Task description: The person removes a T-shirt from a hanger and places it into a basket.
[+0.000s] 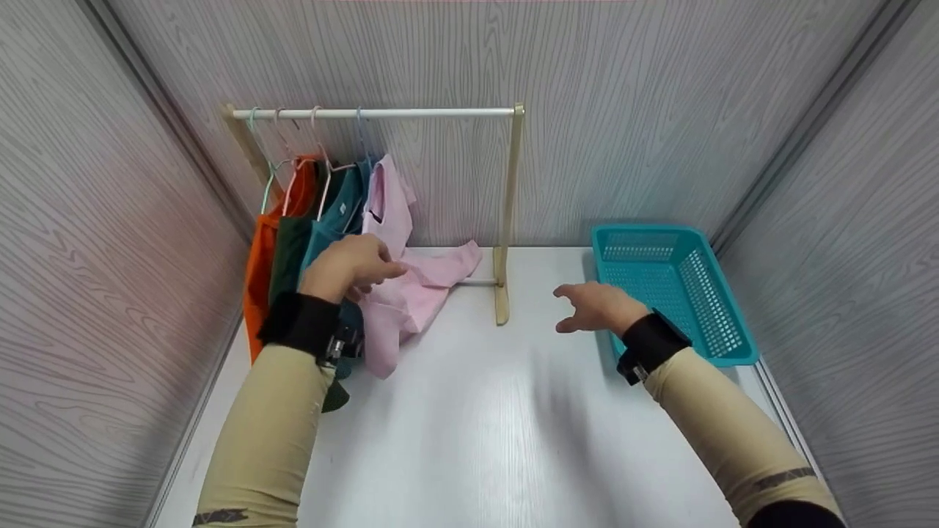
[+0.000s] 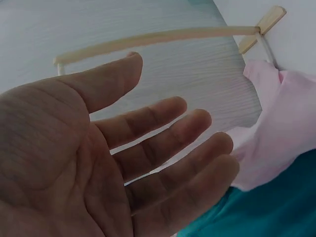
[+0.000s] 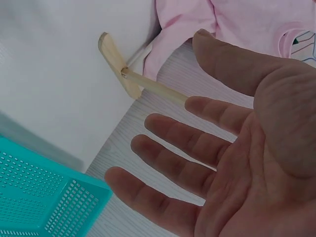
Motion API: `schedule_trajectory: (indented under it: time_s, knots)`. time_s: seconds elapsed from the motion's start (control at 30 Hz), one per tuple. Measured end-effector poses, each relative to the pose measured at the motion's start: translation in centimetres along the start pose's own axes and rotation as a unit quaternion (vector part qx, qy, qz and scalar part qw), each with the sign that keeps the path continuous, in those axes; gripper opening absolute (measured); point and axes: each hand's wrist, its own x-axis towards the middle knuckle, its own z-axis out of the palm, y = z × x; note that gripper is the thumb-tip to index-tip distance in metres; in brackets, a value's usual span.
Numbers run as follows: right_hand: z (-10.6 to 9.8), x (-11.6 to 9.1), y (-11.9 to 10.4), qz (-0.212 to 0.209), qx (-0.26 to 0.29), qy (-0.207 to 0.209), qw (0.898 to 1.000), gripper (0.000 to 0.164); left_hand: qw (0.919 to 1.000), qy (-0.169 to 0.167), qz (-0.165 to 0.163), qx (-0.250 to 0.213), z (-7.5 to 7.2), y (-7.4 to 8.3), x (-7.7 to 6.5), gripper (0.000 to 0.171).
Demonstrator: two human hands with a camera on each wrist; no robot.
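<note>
My left hand [image 1: 352, 265] hovers in front of the hanging clothes, nearest to a pink garment [image 1: 389, 202] and a teal one [image 1: 323, 238]. In the left wrist view its fingers [image 2: 168, 153] are spread and hold nothing. The pink garment hangs at the right end of the row, its lower part spilling onto the white table. Over the table, left of the turquoise basket [image 1: 645, 230], my right hand [image 1: 598, 306] is held out. Its fingers [image 3: 173, 158] are loosely extended with nothing between them in the right wrist view.
A small clothes rack with a white top bar [image 1: 440, 113] and a wooden post [image 1: 511, 183] stands against the back wall. Left of the teal garment hang a dark green garment [image 1: 288, 253] and an orange one [image 1: 258, 282]. Grey wood-grain panels enclose the table on three sides.
</note>
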Motion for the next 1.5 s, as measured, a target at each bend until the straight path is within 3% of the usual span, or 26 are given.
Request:
schedule_trajectory:
  time_s: [0.17, 0.3, 0.4, 0.57, 0.9, 1.07, 1.27, 1.5]
  knots:
    - [0.8, 0.3, 0.3, 0.001, 0.011, -0.011, 1.0, 0.065, 0.9969, 0.061, -0.05, -0.003, -1.2, -1.7, 0.0, 0.046]
    - [1.5, 0.6, 0.6, -0.001, 0.012, -0.013, 1.0, 0.065, 0.9952, 0.06, -0.077, -0.011, -0.9, -2.7, 0.9, 0.048]
    - [2.1, 0.9, 0.6, -0.008, 0.008, -0.013, 1.0, 0.064, 0.9961, 0.047, -0.067, -0.032, -0.4, -3.2, 1.9, 0.05]
    - [2.8, 1.3, 0.4, -0.013, 0.009, -0.016, 1.0, 0.064, 0.9966, 0.063, -0.035, -0.039, 0.0, -3.8, 3.4, 0.05]
    - [3.9, 1.4, 0.4, -0.006, 0.018, -0.019, 1.0, 0.061, 0.9926, 0.086, -0.002, -0.086, 0.1, -3.3, 4.4, 0.04]
    - [4.1, 1.5, 0.5, -0.001, 0.021, -0.019, 1.0, 0.062, 0.9918, 0.098, 0.012, -0.082, -0.6, -3.3, 4.0, 0.04]
    - [4.4, 1.4, 0.8, 0.002, 0.027, -0.017, 0.999, 0.061, 0.9908, 0.123, 0.031, -0.048, -2.0, -3.5, 2.5, 0.044]
    - [4.4, 1.1, 0.8, -0.003, 0.027, -0.016, 1.0, 0.06, 0.9905, 0.132, 0.034, 0.017, -2.9, -4.4, 0.9, 0.041]
